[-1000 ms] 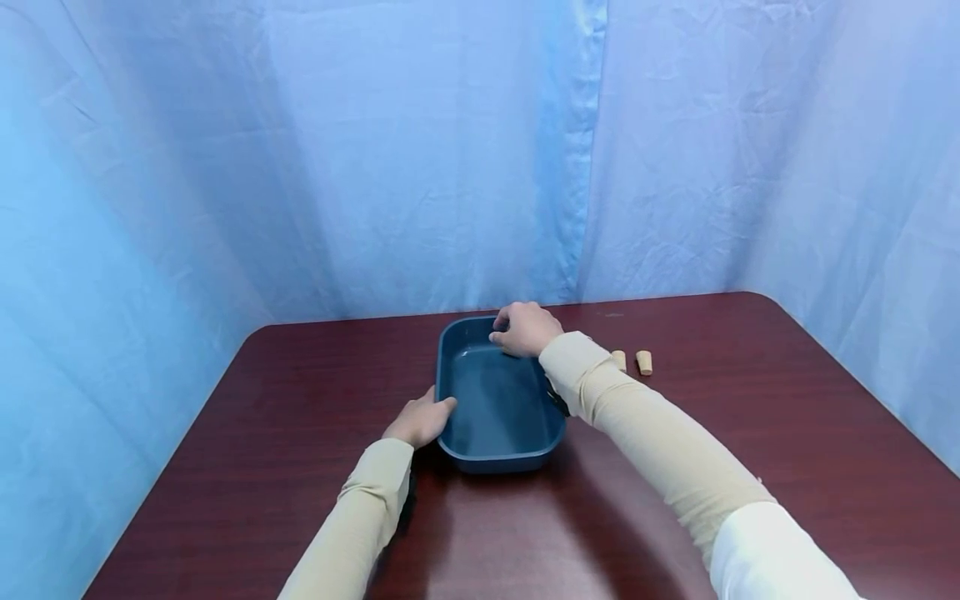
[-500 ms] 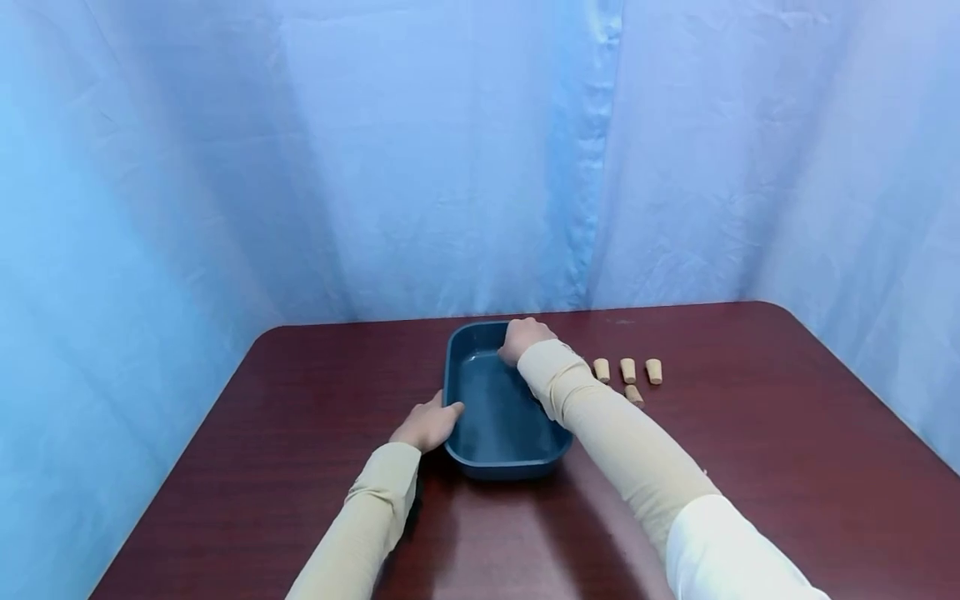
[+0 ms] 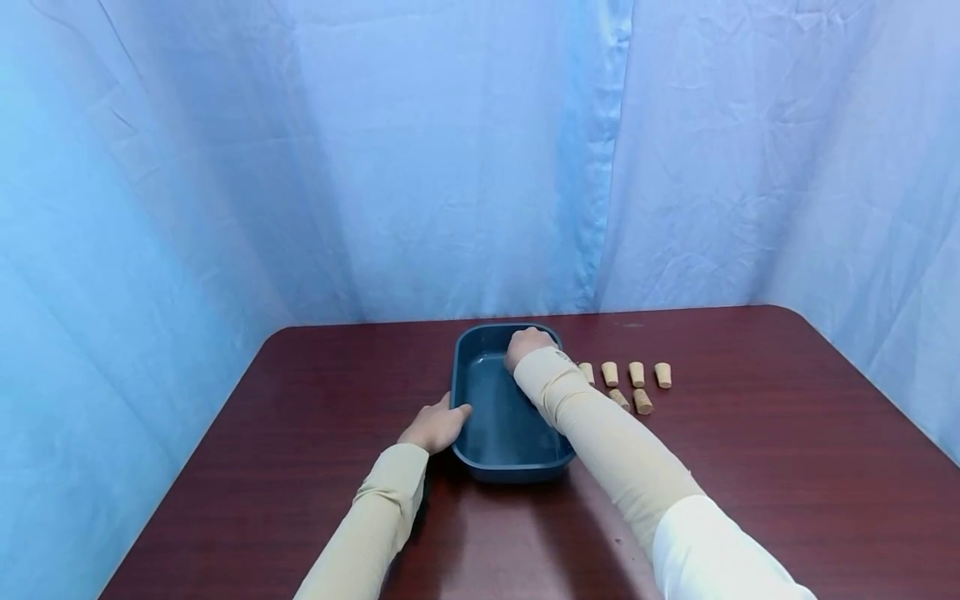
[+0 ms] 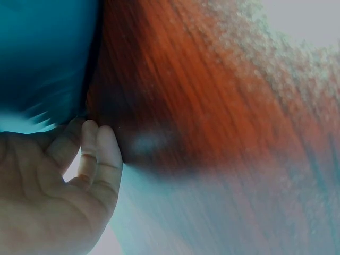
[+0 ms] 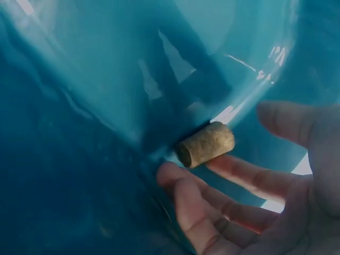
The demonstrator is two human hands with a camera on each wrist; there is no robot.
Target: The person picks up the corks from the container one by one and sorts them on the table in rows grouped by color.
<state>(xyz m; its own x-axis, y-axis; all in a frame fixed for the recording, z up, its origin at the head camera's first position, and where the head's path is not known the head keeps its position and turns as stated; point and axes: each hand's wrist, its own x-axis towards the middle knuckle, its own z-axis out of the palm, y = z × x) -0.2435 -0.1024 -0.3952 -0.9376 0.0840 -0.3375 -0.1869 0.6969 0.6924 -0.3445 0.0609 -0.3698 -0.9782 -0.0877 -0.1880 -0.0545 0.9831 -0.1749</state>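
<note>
A deep blue rectangular tray [image 3: 506, 437] stands on the table. My left hand [image 3: 435, 427] grips its left side, thumb over the rim. In the left wrist view, the fingers [image 4: 101, 164] lie against the tray's outer side, low by the table. My right hand [image 3: 528, 347] is inside the tray's far right corner. One cork [image 5: 208, 144] lies in that corner in the right wrist view. The right thumb [image 5: 287, 121] is apart from the cork, while the fingers [image 5: 247, 172] extend loosely beside and below it; one seems to touch it. The head view hides this cork.
Several tapered corks stand right of the tray, including a pale cork [image 3: 637, 374] in the back row and a darker cork [image 3: 642, 402] in front. My right sleeve [image 3: 600, 433] crosses over the tray's right rim. A blue curtain [image 3: 450, 167] hangs behind the dark red table [image 3: 337, 400].
My right hand has gone down into the tray's far right corner, and its arm has swung left, uncovering more corks. The left hand keeps its grip. The head view has shifted slightly.
</note>
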